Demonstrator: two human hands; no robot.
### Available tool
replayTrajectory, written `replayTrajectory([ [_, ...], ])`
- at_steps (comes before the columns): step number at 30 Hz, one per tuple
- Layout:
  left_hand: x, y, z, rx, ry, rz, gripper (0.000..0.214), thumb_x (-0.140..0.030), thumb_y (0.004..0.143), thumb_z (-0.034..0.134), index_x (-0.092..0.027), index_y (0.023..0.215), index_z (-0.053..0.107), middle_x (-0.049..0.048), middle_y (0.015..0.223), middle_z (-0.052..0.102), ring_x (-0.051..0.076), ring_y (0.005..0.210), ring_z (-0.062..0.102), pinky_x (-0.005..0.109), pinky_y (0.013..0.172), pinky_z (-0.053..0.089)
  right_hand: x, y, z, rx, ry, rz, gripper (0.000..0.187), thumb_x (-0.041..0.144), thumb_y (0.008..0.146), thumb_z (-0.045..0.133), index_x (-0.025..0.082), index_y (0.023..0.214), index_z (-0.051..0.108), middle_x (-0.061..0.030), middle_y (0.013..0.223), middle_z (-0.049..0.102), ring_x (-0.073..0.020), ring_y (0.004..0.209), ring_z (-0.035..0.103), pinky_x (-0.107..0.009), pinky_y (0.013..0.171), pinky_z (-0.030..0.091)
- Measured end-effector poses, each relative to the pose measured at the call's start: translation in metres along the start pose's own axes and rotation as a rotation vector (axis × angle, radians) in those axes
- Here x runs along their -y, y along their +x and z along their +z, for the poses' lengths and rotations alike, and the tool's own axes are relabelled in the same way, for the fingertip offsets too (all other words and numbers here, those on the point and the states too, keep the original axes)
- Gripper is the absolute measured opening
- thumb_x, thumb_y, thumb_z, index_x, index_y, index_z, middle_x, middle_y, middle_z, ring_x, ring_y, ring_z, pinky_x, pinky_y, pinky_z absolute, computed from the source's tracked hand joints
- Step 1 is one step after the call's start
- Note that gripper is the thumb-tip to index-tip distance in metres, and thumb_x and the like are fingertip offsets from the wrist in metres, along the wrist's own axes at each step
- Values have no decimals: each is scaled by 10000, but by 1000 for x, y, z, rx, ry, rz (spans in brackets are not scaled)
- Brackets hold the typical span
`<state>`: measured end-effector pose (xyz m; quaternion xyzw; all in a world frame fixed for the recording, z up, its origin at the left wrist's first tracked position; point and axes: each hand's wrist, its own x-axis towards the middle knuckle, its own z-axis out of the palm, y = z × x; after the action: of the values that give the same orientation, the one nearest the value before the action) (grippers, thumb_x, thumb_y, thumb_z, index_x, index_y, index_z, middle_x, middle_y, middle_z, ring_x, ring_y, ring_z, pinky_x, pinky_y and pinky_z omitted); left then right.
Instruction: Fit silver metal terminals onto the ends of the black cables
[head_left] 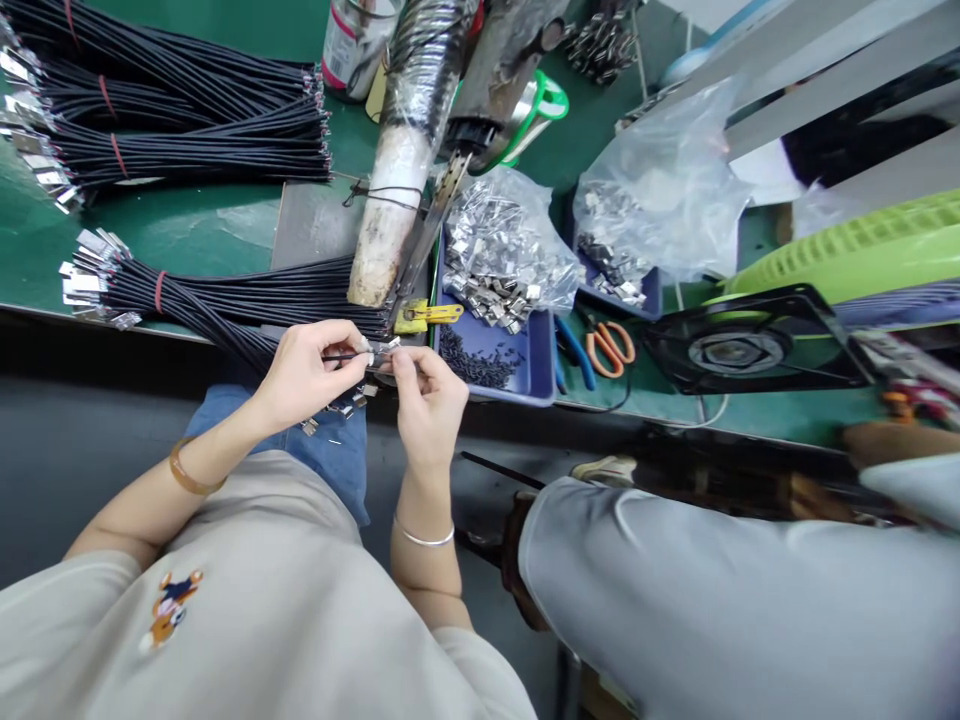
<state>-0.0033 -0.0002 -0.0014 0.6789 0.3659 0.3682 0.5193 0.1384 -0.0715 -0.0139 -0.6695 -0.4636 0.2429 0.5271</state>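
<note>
My left hand (304, 378) pinches a thin black cable (340, 357) between thumb and fingers at the table's front edge. Facing it, my right hand (433, 405) is closed in a pinch at the cable's end, on a small silvery metal connector (384, 352); its exact shape is partly covered by the fingertips. Just behind my hands lies a bundle of black cables (262, 290) with metal ends at the left, tied with a red band. More metal-tipped ends hang over my lap below my left hand. Right of my right hand is a blue tray (541, 350) with metal shells (499, 265) and tiny black pieces (480, 362).
A wrapped pipe nozzle (382, 220) hangs close behind my hands. Tied cable bundles (202, 150) lie at the back left. Along the right are a yellow cutter (431, 314), orange-handled scissors (611, 350), a black fan (757, 345) and a seated person's leg (675, 580).
</note>
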Motion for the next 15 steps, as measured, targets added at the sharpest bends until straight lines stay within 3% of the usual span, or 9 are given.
replayTrajectory([
  [15,-1,-1,-1,28,78,56,89,-181,788,615,-145,713,646,-11,671,648,87,590,520,197,570,404,6,-1,-1,18,-56,-7,282,396,945,562,202,751,627,13,690,650,-120,608,547,-257,596,427],
])
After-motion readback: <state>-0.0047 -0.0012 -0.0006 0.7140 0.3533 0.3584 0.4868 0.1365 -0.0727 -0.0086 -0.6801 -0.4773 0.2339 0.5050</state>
